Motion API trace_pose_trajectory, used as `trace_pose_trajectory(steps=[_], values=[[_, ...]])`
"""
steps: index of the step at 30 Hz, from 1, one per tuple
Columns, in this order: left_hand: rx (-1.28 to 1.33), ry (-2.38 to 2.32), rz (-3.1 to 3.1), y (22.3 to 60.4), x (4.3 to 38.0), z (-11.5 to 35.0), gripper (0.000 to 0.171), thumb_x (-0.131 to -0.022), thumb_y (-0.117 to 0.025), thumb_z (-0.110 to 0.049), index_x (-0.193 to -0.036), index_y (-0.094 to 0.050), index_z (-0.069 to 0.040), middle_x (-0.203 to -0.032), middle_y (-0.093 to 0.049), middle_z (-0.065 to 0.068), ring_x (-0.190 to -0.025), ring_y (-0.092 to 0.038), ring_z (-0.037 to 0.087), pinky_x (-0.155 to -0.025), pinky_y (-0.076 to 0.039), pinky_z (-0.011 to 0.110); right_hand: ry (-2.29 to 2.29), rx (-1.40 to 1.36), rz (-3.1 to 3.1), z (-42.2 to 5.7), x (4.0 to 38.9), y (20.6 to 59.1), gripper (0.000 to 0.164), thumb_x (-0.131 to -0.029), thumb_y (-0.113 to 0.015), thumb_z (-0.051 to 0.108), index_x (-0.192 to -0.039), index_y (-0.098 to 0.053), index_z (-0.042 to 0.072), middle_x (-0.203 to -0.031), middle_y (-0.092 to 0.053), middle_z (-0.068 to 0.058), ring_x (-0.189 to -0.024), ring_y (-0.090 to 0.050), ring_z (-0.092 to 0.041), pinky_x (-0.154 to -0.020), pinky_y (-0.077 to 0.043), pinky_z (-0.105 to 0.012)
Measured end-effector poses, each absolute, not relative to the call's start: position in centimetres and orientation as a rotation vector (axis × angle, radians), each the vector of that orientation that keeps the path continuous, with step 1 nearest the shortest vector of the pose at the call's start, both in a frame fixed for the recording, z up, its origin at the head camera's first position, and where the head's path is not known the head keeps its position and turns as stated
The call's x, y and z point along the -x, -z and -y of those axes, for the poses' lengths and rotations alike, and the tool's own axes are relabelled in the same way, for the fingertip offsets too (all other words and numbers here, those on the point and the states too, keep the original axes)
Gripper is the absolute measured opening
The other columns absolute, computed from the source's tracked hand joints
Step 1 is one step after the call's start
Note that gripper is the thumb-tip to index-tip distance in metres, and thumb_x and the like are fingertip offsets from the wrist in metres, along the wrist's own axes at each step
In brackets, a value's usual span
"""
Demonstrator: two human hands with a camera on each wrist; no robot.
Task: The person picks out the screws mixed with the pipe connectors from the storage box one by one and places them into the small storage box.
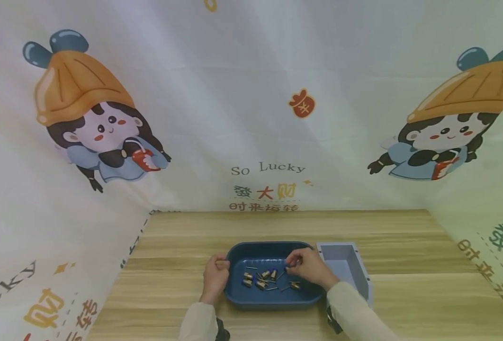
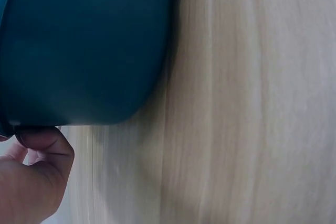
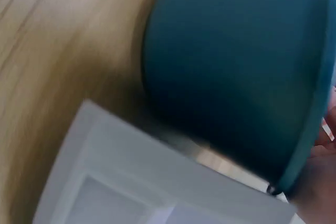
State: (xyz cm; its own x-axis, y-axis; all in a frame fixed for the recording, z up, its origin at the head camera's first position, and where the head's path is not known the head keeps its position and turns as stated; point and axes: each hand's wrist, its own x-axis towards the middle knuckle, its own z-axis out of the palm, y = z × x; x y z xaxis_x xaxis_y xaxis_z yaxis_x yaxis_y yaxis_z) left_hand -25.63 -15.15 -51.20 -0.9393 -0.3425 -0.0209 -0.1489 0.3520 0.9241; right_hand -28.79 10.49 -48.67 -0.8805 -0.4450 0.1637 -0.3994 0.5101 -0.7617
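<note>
A dark blue tray (image 1: pixel 273 304) with rounded corners stands on the wooden table. In it lie several brass fittings (image 1: pixel 260 284) with blue ends, mixed with thin metal pins (image 1: pixel 272 289). My left hand (image 1: pixel 215 276) pinches the tray's left rim; the left wrist view shows its thumb against the outer wall (image 2: pixel 79 66). Over the right part of the tray, my right hand (image 1: pixel 310 267) has its thumb and fingers together on a small blue-ended fitting (image 1: pixel 286 268), largely covered by the fingertips. The right wrist view has only part of that hand at its right edge.
A grey box (image 1: pixel 366 279) stands close against the tray's right side, under the right forearm. Wooden tabletop (image 1: pixel 149 293) extends around both. A patterned cloth (image 1: pixel 200 118) hangs behind the table and along its sides.
</note>
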Motion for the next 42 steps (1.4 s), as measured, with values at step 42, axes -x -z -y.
trace_pose_trajectory(steps=[42], values=[[-0.428, 1.651, 2.438, 51.1, 25.5, 15.1, 0.023, -0.09, -0.052, -0.001, -0.111, -0.056, 0.006, -0.092, -0.064, 0.024, -0.078, -0.06, 0.024, -0.064, -0.046, 0.031, 0.915, 0.779, -2.776, -9.0, 27.9, 50.8, 0.021, -0.06, -0.079, -0.003, -0.073, -0.068, 0.008, -0.069, -0.061, 0.003, -0.066, -0.051, -0.008, -0.062, -0.044, -0.026]])
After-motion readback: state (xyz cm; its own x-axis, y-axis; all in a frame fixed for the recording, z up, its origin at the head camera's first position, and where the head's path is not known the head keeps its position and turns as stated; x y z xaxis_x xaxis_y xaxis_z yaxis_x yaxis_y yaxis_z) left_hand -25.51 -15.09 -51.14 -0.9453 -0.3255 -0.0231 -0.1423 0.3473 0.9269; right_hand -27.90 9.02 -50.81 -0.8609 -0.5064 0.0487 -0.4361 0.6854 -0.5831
